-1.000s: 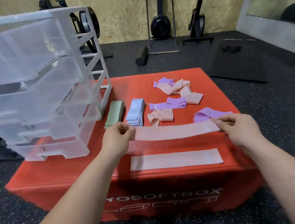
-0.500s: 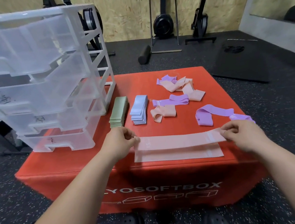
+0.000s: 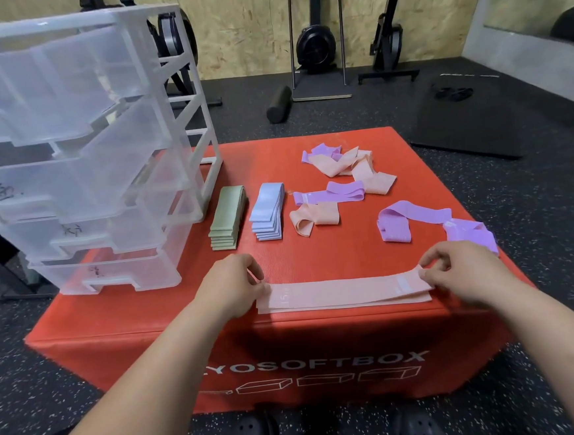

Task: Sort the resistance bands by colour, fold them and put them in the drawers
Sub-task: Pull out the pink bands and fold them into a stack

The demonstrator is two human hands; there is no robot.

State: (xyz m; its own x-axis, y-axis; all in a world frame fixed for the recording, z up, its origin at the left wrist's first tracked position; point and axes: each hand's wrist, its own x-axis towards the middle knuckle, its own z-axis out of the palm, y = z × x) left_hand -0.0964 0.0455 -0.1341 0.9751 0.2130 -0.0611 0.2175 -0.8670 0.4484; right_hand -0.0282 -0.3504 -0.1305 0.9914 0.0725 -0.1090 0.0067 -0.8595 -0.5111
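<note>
A flat pink band (image 3: 343,291) lies on top of another pink band at the near edge of the red soft box (image 3: 183,314). My left hand (image 3: 232,283) pinches its left end and my right hand (image 3: 461,268) pinches its right end. Behind them stand a folded green stack (image 3: 227,222) and a folded blue stack (image 3: 267,212). Loose pink bands (image 3: 314,217) and purple bands (image 3: 413,223) lie scattered farther back and right. A clear plastic drawer unit (image 3: 78,158) with its drawers pulled out stands on the box's left side.
A further tangle of pink and purple bands (image 3: 346,164) lies at the box's far side. Beyond the box are a black foam roller (image 3: 278,104), exercise machines against the wooden wall and a black mat (image 3: 470,117) on the speckled floor.
Both hands brought the held pink band down toward me and laid it on the pink band lying at the near edge. The hands still grip its ends.
</note>
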